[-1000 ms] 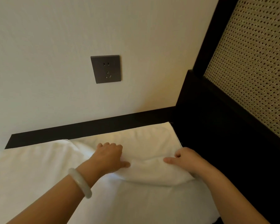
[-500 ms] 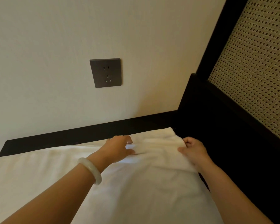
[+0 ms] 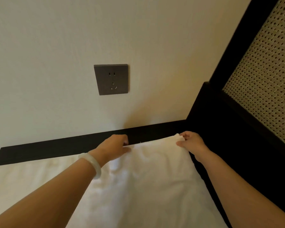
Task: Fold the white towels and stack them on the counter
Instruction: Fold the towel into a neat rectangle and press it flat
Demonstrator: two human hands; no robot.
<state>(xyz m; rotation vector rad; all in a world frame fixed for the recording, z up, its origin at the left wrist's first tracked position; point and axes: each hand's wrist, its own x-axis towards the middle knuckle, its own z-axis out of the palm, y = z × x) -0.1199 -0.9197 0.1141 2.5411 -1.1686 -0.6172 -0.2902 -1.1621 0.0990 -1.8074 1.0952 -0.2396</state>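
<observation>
A white towel (image 3: 151,175) lies spread over the dark counter (image 3: 59,150) and fills the lower half of the view. My left hand (image 3: 115,145), with a pale bangle on the wrist, grips the towel's far edge near the middle. My right hand (image 3: 190,142) pinches the far right corner of the same edge between thumb and fingers. Both hands are at the back of the counter, close to the wall. The near part of the towel runs out of view below.
A cream wall rises straight behind the counter, with a dark grey socket plate (image 3: 111,79) above my left hand. A dark wooden frame (image 3: 229,129) with a woven cane panel (image 3: 266,83) closes off the right side.
Both hands have carried the towel's folded edge away from me, from the middle of the towel to its far edge by the wall. The view has tilted slightly.
</observation>
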